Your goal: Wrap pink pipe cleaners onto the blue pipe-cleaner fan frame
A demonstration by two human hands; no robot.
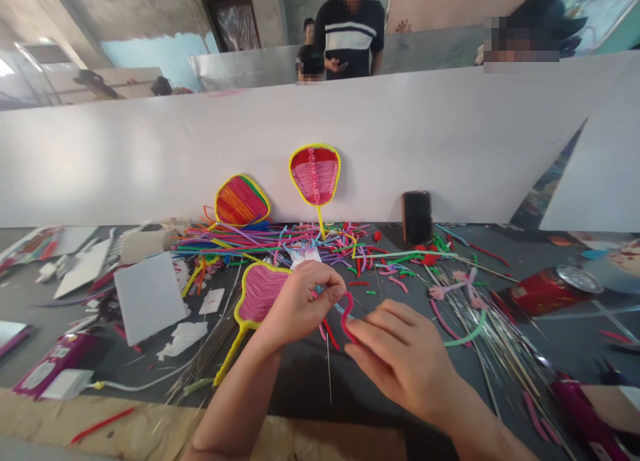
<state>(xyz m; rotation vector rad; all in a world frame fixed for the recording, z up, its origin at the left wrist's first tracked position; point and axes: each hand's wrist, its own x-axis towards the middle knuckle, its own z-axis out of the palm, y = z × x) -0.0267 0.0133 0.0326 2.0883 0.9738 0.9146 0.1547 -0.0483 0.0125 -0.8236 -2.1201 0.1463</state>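
Note:
A curved pink-red pipe cleaner [345, 319] spans the gap between my two hands, over the dark table. My left hand [307, 299] pinches its upper end, with a bit of light blue showing by the fingertips. Lower and to the right, my right hand [407, 357] has its fingers closed on the other end; the fingertips are partly hidden. Beside my left wrist lies a pink fan shape [260, 291] with a yellow rim and handle. Short red pipe cleaner pieces [330, 334] lie below the hands.
A white board [150, 154] stands behind the table, with a red-and-pink fan [315, 175] and an orange-red fan [243, 201] leaning there. Around are loose pipe cleaners [240, 239], a phone [417, 217], thin wires [510, 354], and a tipped red can [555, 291]. People stand beyond.

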